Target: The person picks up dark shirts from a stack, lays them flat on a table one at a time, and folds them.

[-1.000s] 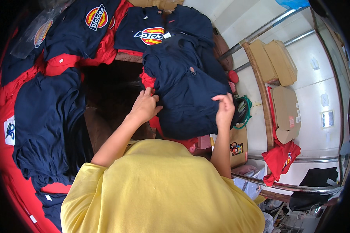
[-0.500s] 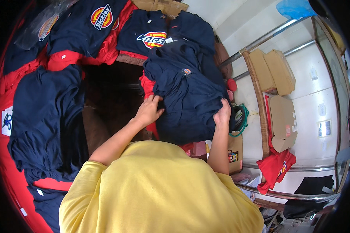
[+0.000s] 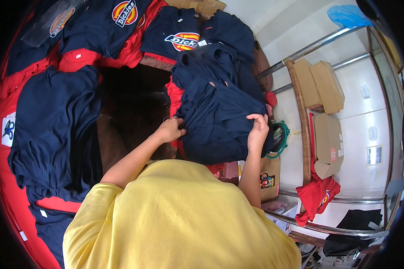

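Observation:
A navy T-shirt lies spread over a pile of navy and red garments in front of me. Its left edge is pinched between the fingers of my left hand. At the opposite edge, my right hand has its fingers curled on the cloth, the index finger lying over the top. Two small pale spots show near the shirt's upper part; I cannot tell what they are. Behind it lies another navy T-shirt with a large round printed emblem.
Left of a dark gap lies a stack of navy garments on red cloth, with scissors on a white patch beside it. To the right stand a metal rail, cardboard boxes, a green-rimmed basket and a hanging red garment.
The badge near the shirt's neck no longer shows, and the cloth there lies differently. My right hand has turned upward at the shirt's edge. The whole view has shifted slightly.

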Motion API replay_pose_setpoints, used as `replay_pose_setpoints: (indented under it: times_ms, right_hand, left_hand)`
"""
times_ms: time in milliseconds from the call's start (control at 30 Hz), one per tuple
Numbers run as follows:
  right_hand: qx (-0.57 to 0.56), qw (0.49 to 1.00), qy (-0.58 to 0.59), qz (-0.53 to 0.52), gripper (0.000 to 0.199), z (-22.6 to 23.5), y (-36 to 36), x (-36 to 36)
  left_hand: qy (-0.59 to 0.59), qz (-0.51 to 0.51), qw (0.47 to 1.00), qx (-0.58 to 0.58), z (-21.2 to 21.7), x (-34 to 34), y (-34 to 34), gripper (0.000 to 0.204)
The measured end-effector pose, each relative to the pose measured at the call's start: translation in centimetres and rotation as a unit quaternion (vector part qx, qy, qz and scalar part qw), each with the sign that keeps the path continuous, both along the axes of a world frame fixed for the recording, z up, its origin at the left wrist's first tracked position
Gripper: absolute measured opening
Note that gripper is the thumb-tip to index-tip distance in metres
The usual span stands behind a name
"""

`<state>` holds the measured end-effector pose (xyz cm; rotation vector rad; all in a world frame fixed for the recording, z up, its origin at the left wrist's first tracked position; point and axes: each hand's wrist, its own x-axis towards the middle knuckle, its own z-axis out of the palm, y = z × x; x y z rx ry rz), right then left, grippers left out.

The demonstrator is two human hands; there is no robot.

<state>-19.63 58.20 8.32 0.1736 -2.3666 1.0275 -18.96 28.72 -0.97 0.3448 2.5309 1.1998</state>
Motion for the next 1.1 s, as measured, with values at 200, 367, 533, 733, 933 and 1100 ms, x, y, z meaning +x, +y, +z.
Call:
replay_pose_setpoints:
  times_ms: [200, 367, 533, 733, 933, 1100]
  right_hand:
    - [0.09, 0.96, -0.177, 0.197, 0.032, 3.6, -8.1, 5.6]
    - [-0.023, 0.973, -0.231, -0.014, 0.013, 1.9, -4.0, 2.4]
    - [-0.607, 0.765, -0.215, 0.009, 0.043, 0.6, 5.4, -3.2]
    - [-0.58, 0.782, -0.222, -0.053, 0.043, -1.6, 5.6, -3.7]
    - [-0.513, 0.84, -0.123, -0.124, 0.014, -1.0, 3.8, -2.7]
    - [-0.126, 0.991, -0.035, 0.035, 0.015, -0.7, 4.6, 0.4]
  left_hand:
    - [-0.192, 0.049, 0.868, 0.455, 8.1, 2.5, 1.1, 0.025]
    - [-0.014, 0.01, 0.939, 0.344, 9.0, 1.7, 3.5, 0.027]
    - [0.24, 0.12, 0.96, 0.082, 0.5, -0.9, 2.4, 0.035]
    - [0.089, 0.085, 0.991, 0.05, -1.1, -1.7, 2.7, 0.038]
    - [0.05, 0.009, 0.996, -0.07, 1.9, -0.7, 0.4, 0.033]
    - [0.052, -0.045, 0.995, 0.071, 9.1, 1.6, -1.1, 0.028]
